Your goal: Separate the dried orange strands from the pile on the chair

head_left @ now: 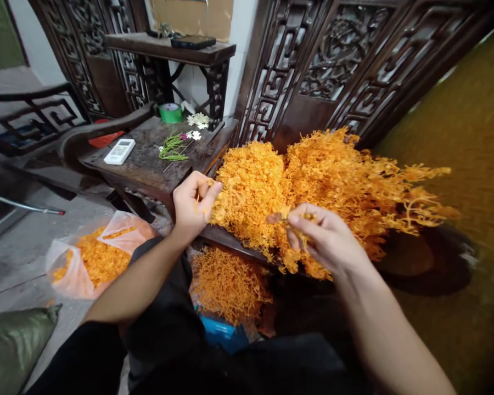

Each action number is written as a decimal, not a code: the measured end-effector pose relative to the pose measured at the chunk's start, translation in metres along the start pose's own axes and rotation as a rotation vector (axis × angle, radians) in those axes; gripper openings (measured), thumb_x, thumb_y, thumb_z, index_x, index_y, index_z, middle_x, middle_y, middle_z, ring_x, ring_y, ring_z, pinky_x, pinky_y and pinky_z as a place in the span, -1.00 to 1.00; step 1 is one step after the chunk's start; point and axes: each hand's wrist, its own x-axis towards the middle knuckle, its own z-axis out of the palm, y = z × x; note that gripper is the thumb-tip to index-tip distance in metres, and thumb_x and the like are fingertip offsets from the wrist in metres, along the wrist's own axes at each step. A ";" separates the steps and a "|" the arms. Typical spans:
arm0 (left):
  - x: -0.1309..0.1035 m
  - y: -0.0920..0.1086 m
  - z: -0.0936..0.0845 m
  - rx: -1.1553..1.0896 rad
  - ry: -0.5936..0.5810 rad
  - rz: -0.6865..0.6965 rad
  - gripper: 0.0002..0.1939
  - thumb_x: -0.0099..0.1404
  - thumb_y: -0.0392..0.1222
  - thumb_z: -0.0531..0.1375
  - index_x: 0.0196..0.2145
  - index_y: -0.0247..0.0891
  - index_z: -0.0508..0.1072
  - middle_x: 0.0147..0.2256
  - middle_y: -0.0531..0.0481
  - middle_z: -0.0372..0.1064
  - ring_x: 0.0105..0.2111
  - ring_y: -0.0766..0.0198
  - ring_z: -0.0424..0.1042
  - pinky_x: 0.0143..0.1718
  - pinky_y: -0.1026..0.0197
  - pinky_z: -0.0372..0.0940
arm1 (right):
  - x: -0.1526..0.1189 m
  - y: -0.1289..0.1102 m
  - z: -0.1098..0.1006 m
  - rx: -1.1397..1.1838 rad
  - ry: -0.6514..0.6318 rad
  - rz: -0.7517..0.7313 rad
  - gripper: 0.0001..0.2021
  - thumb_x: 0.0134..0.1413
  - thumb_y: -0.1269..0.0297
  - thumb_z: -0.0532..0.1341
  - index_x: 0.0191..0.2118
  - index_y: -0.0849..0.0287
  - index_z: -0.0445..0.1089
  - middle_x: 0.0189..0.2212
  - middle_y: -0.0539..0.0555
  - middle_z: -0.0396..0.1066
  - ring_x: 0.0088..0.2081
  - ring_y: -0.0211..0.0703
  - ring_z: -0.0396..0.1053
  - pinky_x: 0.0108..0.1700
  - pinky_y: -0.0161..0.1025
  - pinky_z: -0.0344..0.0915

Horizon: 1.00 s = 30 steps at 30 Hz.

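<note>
A large heap of orange branching sprigs [255, 186], which look like artificial flower stems, covers a dark wooden seat in front of me. At the heap's left side, my left hand [195, 200] is closed in a pinch, with a pale orange sprig [228, 200] standing out from its fingertips. My right hand [316, 227] is over the front of the heap, its thumb and fingers pressed round another orange sprig [300, 219]. Blur hides the exact shape of both pieces. Below the seat edge, thinner orange stems [230, 282] are piled above a blue container [222, 332].
To the left, a clear plastic bag [125, 219] on the floor holds orange pieces. A dark wooden side table [144, 173] bears a white device [119, 152], green tape [170, 112], green stems [173, 148] and white flowers [197, 120]. Carved wooden panels [288, 115] stand behind.
</note>
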 end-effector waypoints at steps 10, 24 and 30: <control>-0.002 -0.004 -0.015 -0.533 0.063 -0.602 -0.47 0.02 -0.22 0.46 -0.54 -0.22 0.09 -0.55 0.14 0.13 -0.60 0.48 0.13 -0.64 0.36 -0.06 | 0.196 -0.005 -0.038 -0.386 0.558 -0.343 -0.69 0.01 0.30 0.11 -0.10 0.15 0.41 -0.47 0.06 0.44 -0.53 -0.15 0.33 -0.49 -0.21 0.27; 0.001 0.001 -0.011 -0.617 0.039 -0.732 -0.48 0.01 -0.24 0.48 -0.52 -0.22 0.12 -0.51 0.11 0.29 -0.56 0.46 0.29 -0.62 0.41 0.10 | 0.209 0.021 -0.019 -1.505 0.439 -0.650 -0.24 0.37 -0.17 -0.10 0.53 0.10 -0.11 0.55 0.20 -0.54 0.50 0.47 -0.64 0.36 0.55 -0.49; -0.007 0.002 0.005 -0.622 -0.118 -0.755 -0.46 0.02 -0.19 0.49 -0.48 -0.20 0.10 -0.49 0.10 0.35 -0.56 0.41 0.38 -0.62 0.37 0.19 | 0.096 -0.007 0.027 -0.838 -0.137 -0.675 -0.42 0.33 -0.06 0.14 0.37 0.00 0.24 0.17 0.19 0.45 0.03 0.00 0.50 0.05 0.00 0.44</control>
